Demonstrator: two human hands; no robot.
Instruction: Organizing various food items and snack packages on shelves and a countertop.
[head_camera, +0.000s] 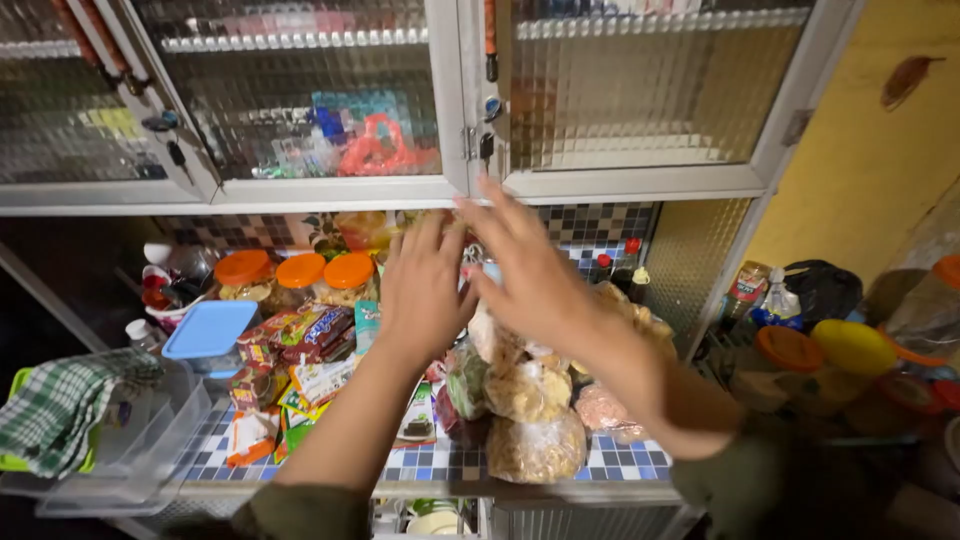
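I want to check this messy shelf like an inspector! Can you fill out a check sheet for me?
Surface: blue and white tiled counter, crowded.
Job's things: clear bags of food piled under the hands.
Clutter: three orange-lidded jars, colourful packets, blue lid, checked cloth on clear tubs.
Grippers: left hand and right hand reach in over the bags, fingers spread; what they touch is hidden.
Cables: nothing seen.
Surroundings: glass-door cabinet above, yellow wall to the right, bottles and lidded containers beside it.
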